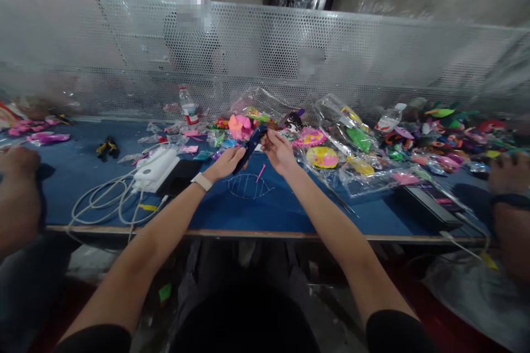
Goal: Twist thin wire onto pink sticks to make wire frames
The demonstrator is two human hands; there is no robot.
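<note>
My left hand, with a pale band at the wrist, is wrapped round a long dark blue object, which it holds tilted above the table. Its exact kind I cannot make out. My right hand is at the upper end of this object, fingers curled together; what they pinch, if anything, is too small to tell. Below the hands, a leaf-shaped wire outline with cross ribs lies flat on the blue table. A thin pink stick lies across its upper edge.
A white power strip with coiled cables is at left, a dark box-like device at right. Colourful clay pieces and plastic bags crowd the back, with two bottles. Co-workers' hands are at both sides. A perforated metal screen stands behind.
</note>
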